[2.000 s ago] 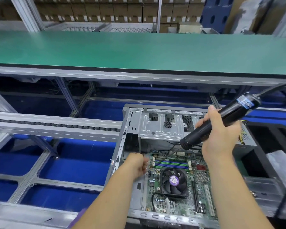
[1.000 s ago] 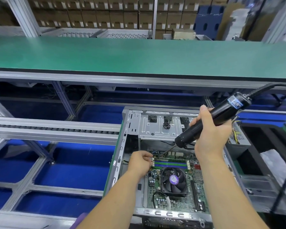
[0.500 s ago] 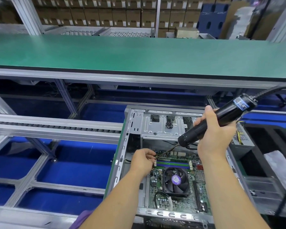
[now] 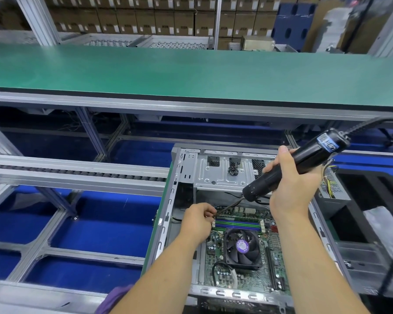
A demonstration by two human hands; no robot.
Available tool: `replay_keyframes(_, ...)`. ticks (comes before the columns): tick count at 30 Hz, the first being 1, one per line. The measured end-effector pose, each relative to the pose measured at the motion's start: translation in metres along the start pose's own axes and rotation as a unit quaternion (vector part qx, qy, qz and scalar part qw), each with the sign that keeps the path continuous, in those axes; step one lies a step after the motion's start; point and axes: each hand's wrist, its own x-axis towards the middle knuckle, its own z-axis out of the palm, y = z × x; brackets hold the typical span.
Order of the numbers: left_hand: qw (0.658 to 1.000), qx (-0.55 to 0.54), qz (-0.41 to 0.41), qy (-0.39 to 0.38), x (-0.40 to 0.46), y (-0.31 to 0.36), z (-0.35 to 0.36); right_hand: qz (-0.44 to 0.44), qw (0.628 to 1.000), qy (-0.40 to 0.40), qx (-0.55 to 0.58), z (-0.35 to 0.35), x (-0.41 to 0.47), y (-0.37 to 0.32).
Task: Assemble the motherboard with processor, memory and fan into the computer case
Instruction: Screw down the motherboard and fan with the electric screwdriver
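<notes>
We have the motherboard [image 4: 243,252] lying flat inside the open computer case [image 4: 184,168], which sits on its side in front of us. The cooling fan [image 4: 242,247] is mounted at the board's middle and the memory sticks [image 4: 237,223] are seated in their slots just beyond it.

Our right hand [image 4: 290,189] is wrapped around the barrel of the corded electric screwdriver [image 4: 293,168], which tilts down to the left so its thin bit [image 4: 228,206] reaches the board's far left corner. Our left hand [image 4: 197,220] is curled at that corner, fingertips pinched together at the bit's tip; whether they pinch a screw or only steady the bit is hidden from us.

We judge the board stiff but fragile: thin, dense with small parts, easily scratched if the bit skids. It is best touched at its bare edges or near the mounting holes, never by the fan or the memory. The steel case looks rigid and heavy enough to stay put under the driver's push, though its stamped edges may be sharp. The driver wants a full fist around its barrel, square over the screw.
</notes>
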Motion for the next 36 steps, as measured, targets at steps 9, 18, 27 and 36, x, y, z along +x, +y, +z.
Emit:
replay_keyframes(9,1.000,0.013,0.002,0.012,0.002,-0.002,0.000,0.007,1.000,-0.001,0.003,0.000,0.001,0.002)
replay_keyframes(18,0.999,0.046,0.022,0.012,0.005,-0.006,0.004,0.007,0.999,-0.029,-0.014,-0.001,-0.002,0.003)
replay_keyframes(27,0.990,0.132,0.042,-0.027,0.009,-0.016,0.008,-0.017,0.981,-0.159,-0.113,0.023,-0.029,0.009)
replay_keyframes(36,0.998,0.034,-0.028,-0.034,0.010,-0.019,0.009,0.004,0.963,-0.240,-0.126,0.034,-0.039,0.017)
